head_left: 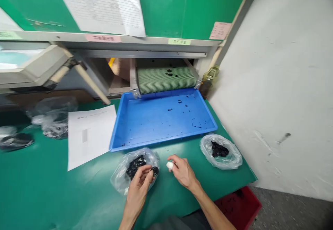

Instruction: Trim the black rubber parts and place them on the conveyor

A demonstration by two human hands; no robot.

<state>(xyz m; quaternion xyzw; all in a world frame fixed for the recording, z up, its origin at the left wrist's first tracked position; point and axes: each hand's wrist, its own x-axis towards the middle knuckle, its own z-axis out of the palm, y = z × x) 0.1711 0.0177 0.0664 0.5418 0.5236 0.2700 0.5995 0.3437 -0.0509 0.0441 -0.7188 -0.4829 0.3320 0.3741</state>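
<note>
My left hand (140, 185) pinches a small black ring (155, 171) between thumb and fingers, right over an open clear plastic bag (122, 179) that holds several small black parts. My right hand (183, 171) rests on the green table beside it, fingers curled, with a white wrap on one fingertip (169, 165). It holds nothing that I can see. A second clear bag of black parts (221, 151) lies to the right of that hand.
A blue tray (161, 119) with scattered black bits sits beyond the hands, under a ribbed green conveyor belt (166, 79). A white sheet (90, 134) lies left of the tray. More plastic bags (52, 117) lie far left. A red bin (240, 205) stands below the table's edge.
</note>
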